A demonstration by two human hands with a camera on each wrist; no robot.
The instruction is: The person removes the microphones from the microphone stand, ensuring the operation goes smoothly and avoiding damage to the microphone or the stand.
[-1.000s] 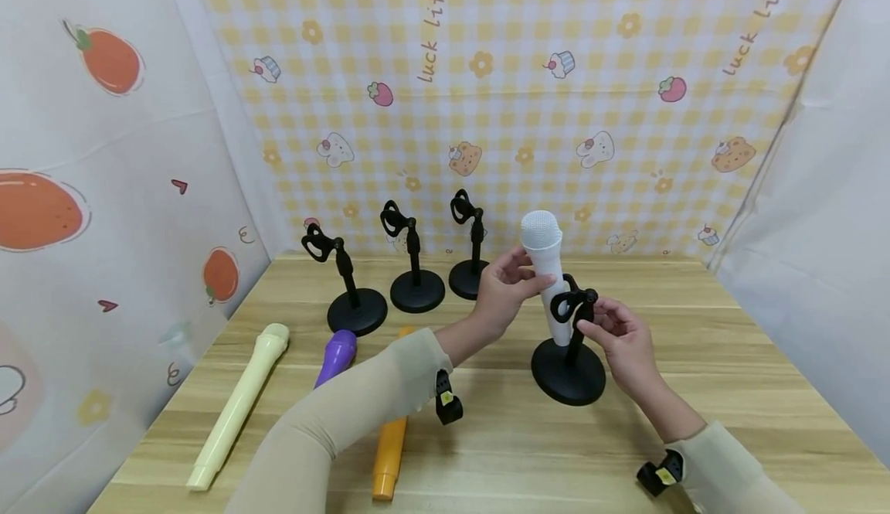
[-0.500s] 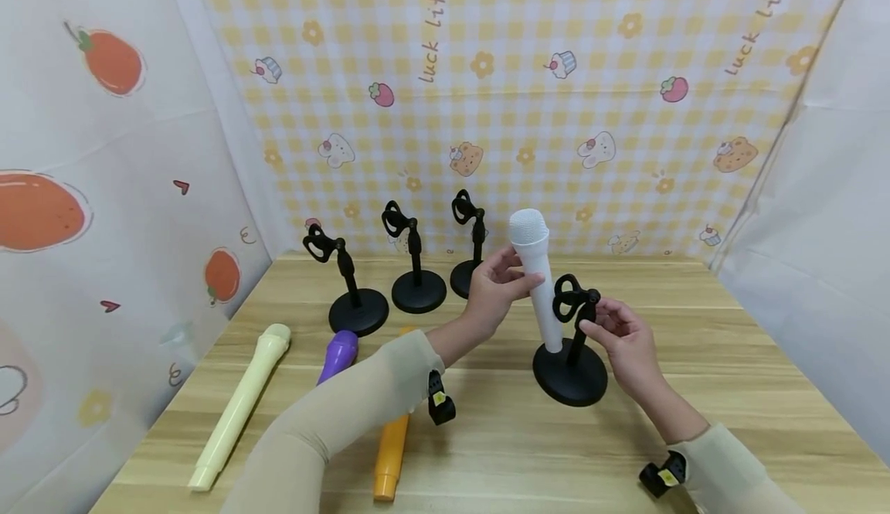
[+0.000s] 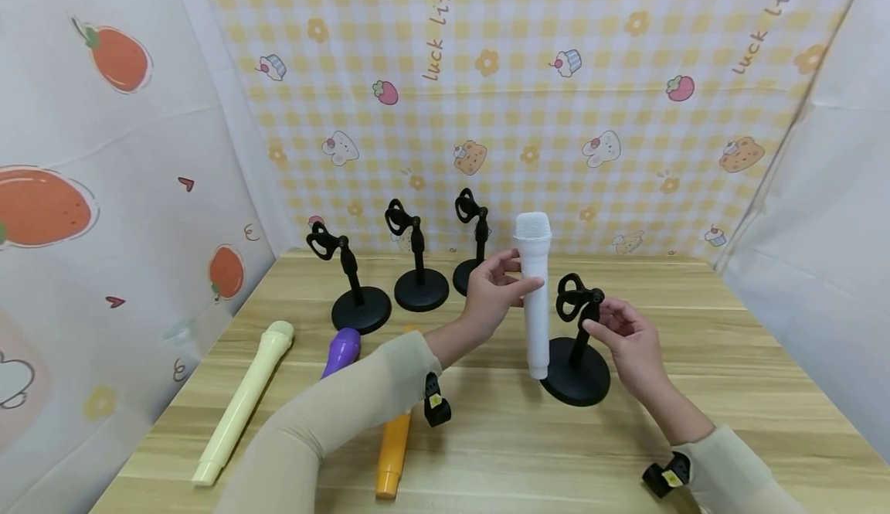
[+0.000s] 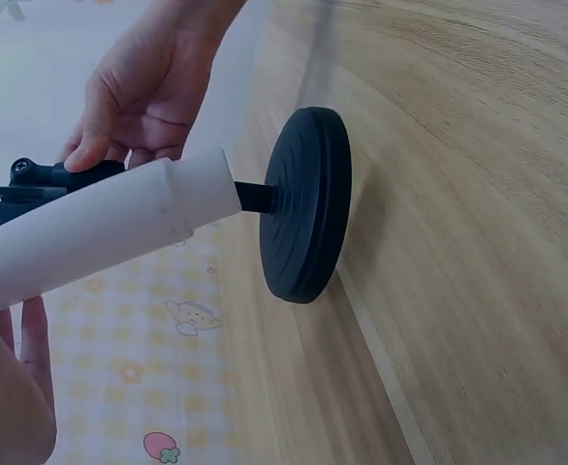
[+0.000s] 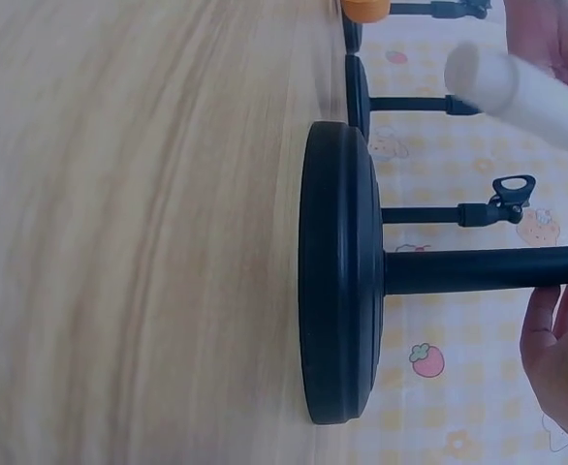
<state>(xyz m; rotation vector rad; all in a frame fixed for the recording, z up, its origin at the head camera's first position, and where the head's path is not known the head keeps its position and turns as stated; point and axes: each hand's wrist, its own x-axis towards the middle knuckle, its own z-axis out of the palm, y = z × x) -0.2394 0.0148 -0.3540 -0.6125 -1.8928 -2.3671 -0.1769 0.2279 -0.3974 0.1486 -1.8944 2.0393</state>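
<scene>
My left hand pinches a white microphone around the middle of its handle, head up and nearly upright. Its lower end overlaps the left edge of a black stand's round base in the head view. That microphone stand stands on the table, its clip facing left. With thumb and fingers my right hand grips the upper part of its post, just below the clip joint. From the left wrist, the microphone handle passes in front of the stand's post, and the round base lies beyond its end.
Behind, a row of three black stands rises with bare clips. On the wooden table at left lie a cream microphone, a purple microphone and an orange one, the latter two partly under my left forearm. Patterned cloth hangs behind.
The white microphone has shifted left, away from the stand's clip, and swung from tilted to nearly upright, its lower end coming nearer the front. My right hand keeps its grip on the stand.
</scene>
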